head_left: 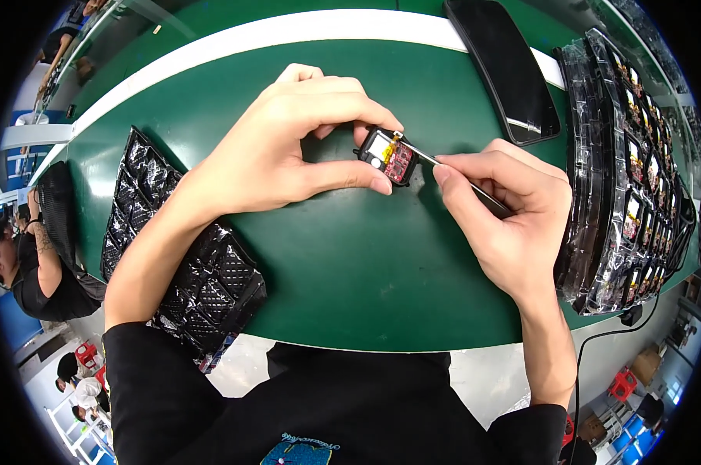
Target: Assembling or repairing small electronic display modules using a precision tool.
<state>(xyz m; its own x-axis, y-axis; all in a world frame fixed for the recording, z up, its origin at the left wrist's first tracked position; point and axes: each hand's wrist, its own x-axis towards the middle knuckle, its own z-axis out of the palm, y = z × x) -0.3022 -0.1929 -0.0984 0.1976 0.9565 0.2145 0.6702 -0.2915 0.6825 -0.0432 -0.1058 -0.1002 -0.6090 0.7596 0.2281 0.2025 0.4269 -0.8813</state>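
Between the thumb and fingers of my left hand [288, 147] is a small black device casing [387, 158], its inside showing a red circuit board, a white block and a bit of yellow tape. My right hand [513, 209] grips a slim metal tool [478, 191], pen-like, with a dark handle; tweezers or a pick, I cannot tell which. Its tip meets the upper right part of the casing, near the yellow tape. Both hands are above the green table [366, 287].
Black plastic trays [629, 178] holding several similar devices are stacked at the right. A black phone-like slab [509, 74] lies at the far right. Black glossy quilted packaging [203, 287] rests under my left forearm. A cable [598, 335] hangs at the right; another person [44, 263] sits at left.
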